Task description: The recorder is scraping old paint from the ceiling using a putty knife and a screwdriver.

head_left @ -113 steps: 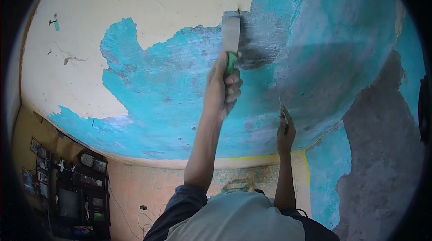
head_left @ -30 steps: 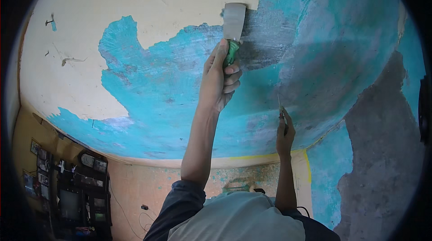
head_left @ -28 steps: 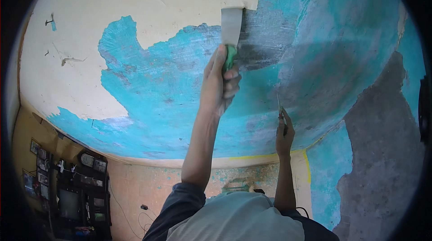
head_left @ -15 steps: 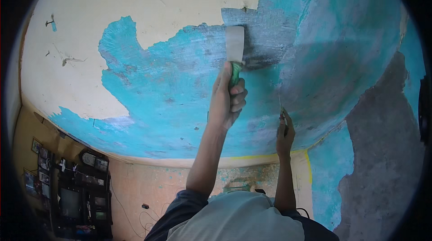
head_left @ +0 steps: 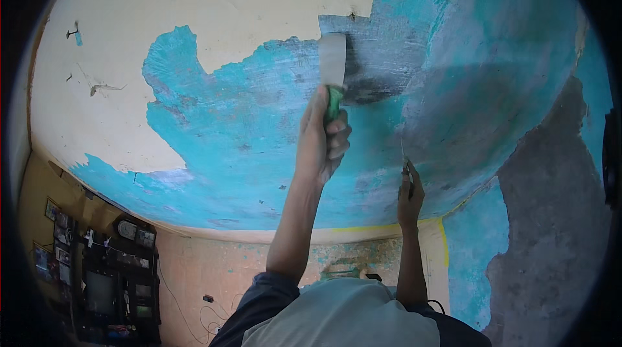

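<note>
My left hand [head_left: 319, 136] is wrapped around the green handle of a paint scraper [head_left: 332, 60], with its broad flat blade pointing up. The blade's top end overlaps the ragged edge between cream paint [head_left: 259, 3] and the exposed turquoise layer [head_left: 240, 120] of the wall; I cannot tell whether it touches. Lower and to the right, my right hand [head_left: 411, 195] is closed on a thin-bladed tool [head_left: 403, 148], seen nearly edge-on, so its exact kind is unclear. Its blade is close to the turquoise surface.
Beyond a corner at right, the wall shows turquoise and bare grey patches [head_left: 551, 198]. A hook [head_left: 72, 31] sticks out at upper left. On the reddish floor [head_left: 188, 263] lie loose cords, a small black object [head_left: 208, 298] and paint flakes. A dark cabinet [head_left: 120, 282] stands at lower left.
My left hand and the scraper have shifted slightly left along the paint edge. My right hand has hardly moved.
</note>
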{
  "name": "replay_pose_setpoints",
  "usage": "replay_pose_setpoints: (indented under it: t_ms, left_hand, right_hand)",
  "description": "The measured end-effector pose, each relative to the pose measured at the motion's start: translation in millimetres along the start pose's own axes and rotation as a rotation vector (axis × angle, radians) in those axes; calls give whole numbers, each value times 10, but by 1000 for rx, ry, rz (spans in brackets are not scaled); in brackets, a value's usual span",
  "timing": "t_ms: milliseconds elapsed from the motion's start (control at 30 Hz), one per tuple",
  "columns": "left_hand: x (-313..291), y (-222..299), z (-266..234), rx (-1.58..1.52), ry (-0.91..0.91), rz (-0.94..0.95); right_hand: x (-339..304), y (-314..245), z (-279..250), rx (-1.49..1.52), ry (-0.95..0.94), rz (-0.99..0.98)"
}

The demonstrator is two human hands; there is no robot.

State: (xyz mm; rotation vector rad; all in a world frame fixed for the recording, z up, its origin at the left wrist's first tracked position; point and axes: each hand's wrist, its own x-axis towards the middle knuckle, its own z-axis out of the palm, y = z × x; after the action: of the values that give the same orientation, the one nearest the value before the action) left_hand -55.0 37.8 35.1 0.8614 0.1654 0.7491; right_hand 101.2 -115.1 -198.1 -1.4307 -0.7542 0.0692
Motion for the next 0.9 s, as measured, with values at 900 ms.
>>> replay_pose_setpoints:
  t_ms: [900]
  left_hand:
    - [-59, -8, 36, -2, 41, 12]
  right_hand:
    - [21, 40, 37, 7, 23, -33]
